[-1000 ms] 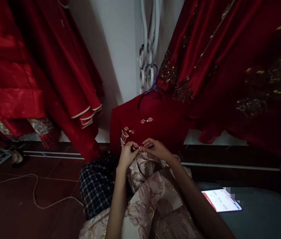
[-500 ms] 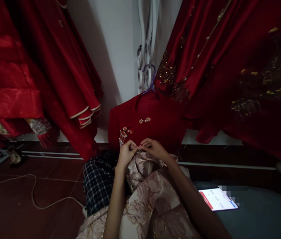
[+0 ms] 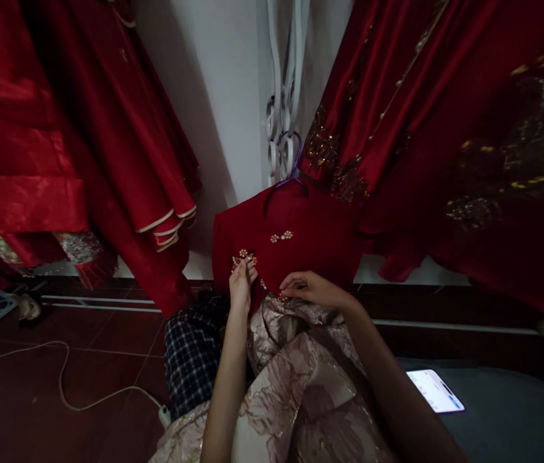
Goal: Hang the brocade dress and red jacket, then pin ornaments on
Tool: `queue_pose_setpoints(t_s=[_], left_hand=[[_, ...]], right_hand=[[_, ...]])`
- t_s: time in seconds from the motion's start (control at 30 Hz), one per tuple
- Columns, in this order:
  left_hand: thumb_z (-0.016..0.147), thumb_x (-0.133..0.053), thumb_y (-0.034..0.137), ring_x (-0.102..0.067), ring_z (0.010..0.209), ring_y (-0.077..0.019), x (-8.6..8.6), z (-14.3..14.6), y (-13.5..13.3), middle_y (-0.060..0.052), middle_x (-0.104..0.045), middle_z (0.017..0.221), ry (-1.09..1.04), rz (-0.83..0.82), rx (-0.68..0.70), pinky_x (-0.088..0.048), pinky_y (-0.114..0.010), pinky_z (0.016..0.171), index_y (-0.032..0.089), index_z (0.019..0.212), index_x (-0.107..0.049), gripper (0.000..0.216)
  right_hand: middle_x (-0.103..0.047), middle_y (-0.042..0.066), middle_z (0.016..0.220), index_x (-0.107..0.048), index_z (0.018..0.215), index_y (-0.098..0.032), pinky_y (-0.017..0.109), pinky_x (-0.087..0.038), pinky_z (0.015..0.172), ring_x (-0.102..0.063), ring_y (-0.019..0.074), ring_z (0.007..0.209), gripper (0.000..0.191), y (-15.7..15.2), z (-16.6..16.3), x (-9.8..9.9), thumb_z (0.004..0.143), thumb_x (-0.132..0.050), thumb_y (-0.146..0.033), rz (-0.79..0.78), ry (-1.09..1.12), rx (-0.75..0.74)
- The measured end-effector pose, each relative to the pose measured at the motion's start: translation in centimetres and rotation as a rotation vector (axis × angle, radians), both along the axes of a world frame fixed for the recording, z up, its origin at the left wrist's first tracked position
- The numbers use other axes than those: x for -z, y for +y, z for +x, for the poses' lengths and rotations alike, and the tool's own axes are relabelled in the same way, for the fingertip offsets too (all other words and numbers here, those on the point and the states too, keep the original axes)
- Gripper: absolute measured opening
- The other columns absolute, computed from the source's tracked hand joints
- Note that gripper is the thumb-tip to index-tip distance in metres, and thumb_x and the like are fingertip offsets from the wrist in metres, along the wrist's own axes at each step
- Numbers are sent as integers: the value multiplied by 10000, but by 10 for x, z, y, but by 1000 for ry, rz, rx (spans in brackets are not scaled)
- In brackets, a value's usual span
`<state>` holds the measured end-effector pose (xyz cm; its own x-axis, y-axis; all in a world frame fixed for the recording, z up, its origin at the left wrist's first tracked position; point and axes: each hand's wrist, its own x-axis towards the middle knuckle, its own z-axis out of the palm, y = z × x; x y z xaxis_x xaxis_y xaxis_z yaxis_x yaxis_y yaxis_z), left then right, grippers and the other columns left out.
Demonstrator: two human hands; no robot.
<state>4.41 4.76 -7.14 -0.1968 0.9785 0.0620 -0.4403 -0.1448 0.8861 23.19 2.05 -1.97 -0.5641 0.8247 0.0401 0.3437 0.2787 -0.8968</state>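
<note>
A red garment (image 3: 320, 222) hangs on a purple hanger (image 3: 295, 168) in front of me, with a beaded clasp (image 3: 281, 237) near its neckline. My left hand (image 3: 240, 286) is raised to a beaded tassel ornament (image 3: 244, 256) on the garment's left side. Its fingers are closed at the ornament and hide most of the tassel. Lower on the garment, my right hand (image 3: 313, 289) is curled, its fingertips at a small beaded fastening (image 3: 281, 298). Floral brocade fabric (image 3: 301, 379) lies across my lap beneath both hands.
Red garments (image 3: 156, 154) hang at the left and more sequinned red ones (image 3: 397, 141) at the right. A lit phone (image 3: 436, 390) lies on a dark seat (image 3: 508, 411) at my right. A white cable (image 3: 64, 379) crosses the tiled floor.
My hands have parted from the shared spot at the lower fastening. The left moved up to the tassel ornament; the right shifted slightly right and down, staying by the fastening.
</note>
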Motion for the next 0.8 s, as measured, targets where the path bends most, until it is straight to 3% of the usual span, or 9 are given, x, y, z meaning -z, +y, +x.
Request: queue_pose_setpoints(t_s=[0.17, 0.37, 0.5, 0.6, 0.7, 0.8], left_hand=[[734, -626, 457, -638, 902, -142, -10, -1, 5, -101, -667, 1017, -126, 16, 33, -490, -287, 832, 146, 1014, -633, 418], [660, -697, 380, -628, 932, -158, -13, 2, 8, -110, -659, 1066, -81, -19, -6, -488, -264, 784, 138, 919, -661, 357], [626, -714, 369, -641, 810, -130, -13, 8, 13, -93, -678, 999, -50, -87, -78, -489, -233, 681, 140, 849, -645, 327], [680, -659, 441, -619, 658, -114, -19, 9, 13, -73, -692, 834, 42, -123, 53, -480, -237, 602, 138, 829, -650, 338], [735, -586, 503, -581, 592, -110, -40, 7, 14, -44, -659, 685, 259, 3, 213, -471, -243, 583, 137, 774, -649, 374], [766, -570, 469, -574, 658, -109, -71, 6, 20, -31, -646, 745, 524, 319, 179, -471, -240, 641, 149, 839, -638, 335]], right_hand=[[-681, 51, 819, -644, 890, -147, 264, -475, 731, -621, 140, 770, 306, 7, -2, -5, 714, -634, -398, -36, -25, -43], [-670, 57, 832, -623, 901, -135, 259, -465, 734, -613, 135, 777, 291, 4, 1, 1, 743, -611, -380, -3, -2, -25], [-667, 55, 832, -615, 906, -140, 266, -463, 740, -611, 141, 787, 297, -1, 4, 0, 745, -609, -389, 2, 0, -14], [-674, 59, 846, -615, 911, -151, 269, -466, 738, -616, 148, 796, 290, -3, 10, -5, 745, -606, -389, -22, -24, -30], [-681, 66, 861, -620, 902, -159, 275, -468, 742, -621, 156, 802, 296, -7, 22, -14, 737, -612, -405, -65, -60, -72], [-681, 73, 877, -624, 901, -148, 286, -463, 761, -622, 168, 820, 346, -12, 33, -24, 715, -628, -441, -104, -101, -97]])
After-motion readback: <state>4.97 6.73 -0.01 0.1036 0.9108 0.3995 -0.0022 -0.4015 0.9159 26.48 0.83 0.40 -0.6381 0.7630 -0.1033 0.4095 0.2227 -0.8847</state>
